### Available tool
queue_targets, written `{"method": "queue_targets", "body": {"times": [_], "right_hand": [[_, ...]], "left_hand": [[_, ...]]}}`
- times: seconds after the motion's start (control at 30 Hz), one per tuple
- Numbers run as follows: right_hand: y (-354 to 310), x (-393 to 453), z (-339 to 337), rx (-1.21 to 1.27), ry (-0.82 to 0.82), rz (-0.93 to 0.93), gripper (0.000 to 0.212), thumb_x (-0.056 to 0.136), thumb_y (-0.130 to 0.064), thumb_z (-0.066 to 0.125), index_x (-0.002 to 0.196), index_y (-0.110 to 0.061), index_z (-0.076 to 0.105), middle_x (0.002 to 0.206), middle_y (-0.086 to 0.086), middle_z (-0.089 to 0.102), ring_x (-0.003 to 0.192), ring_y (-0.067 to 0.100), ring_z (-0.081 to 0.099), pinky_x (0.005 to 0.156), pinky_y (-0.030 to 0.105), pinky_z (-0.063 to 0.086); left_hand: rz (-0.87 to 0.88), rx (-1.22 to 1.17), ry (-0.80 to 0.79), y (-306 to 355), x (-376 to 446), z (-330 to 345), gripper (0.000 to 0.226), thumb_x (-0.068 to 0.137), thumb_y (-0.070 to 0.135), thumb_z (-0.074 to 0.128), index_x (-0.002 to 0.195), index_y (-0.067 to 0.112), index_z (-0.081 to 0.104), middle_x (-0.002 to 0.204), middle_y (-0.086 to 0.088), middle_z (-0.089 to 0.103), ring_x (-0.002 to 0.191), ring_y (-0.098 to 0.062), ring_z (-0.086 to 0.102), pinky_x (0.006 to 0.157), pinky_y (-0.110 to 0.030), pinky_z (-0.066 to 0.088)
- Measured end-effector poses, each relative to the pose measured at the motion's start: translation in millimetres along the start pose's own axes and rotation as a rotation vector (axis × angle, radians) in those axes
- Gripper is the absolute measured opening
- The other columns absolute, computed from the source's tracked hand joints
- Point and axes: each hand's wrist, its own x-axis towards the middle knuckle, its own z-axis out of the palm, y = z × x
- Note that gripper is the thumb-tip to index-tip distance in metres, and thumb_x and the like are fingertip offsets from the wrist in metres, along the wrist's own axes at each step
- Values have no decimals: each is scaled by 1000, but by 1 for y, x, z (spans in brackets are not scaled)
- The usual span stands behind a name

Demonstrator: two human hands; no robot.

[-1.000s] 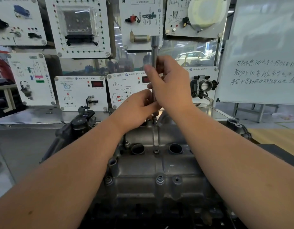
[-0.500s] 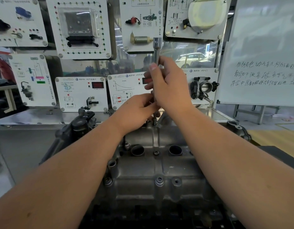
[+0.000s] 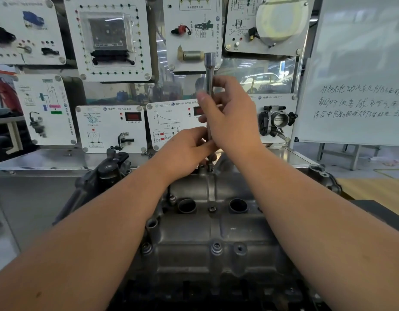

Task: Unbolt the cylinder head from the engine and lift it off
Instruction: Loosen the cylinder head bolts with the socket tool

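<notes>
Where bolts sit, grey cylinder head (image 3: 207,232), grimy.

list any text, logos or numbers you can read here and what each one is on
Round VW-style logo: on the white panel with the red display; the Chinese title beside it is too blurred to quote.
Same logo and a blurred title: graph panel and throttle body panel.
Whiteboard: three handwritten Chinese lines, not readable.
Upper panels: small print too blurred.
Cylinder head and socket wrench: no markings visible.

Wall w/ white training panels (image 3: 108,39) behind a metal bench (image 3: 37,160); whiteboard (image 3: 355,70) on stand at right.
</notes>
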Motion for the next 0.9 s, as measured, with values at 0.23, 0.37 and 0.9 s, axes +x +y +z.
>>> {"method": "queue_targets", "body": {"times": [0.23,0.37,0.9], "right_hand": [[2,3,-1,-10,2,22,19,103,-21,46,108,-12,62,85,-6,71,69,5,71,74,47,60],[2,2,-2,44,15,28,32,97,-31,62,126,-19,56,89,-3,74,73,12,73,75,45,61],[-1,1,-2,23,-6,13,13,96,-24,67,103,-15,61,82,1,73,66,10,72,72,46,60]], "left_hand": [[-62,-36,5,-1,0,1,17,105,35,51,110,27,65,95,13,75,80,-15,73,49,-17,46],[-28,-14,18,3,-1,0,21,101,31,59,109,12,63,86,1,75,83,-26,73,65,-35,53],[-33,-22,45,1,0,1,24,100,40,59,106,16,63,85,4,74,72,-11,73,51,-14,44]]}}
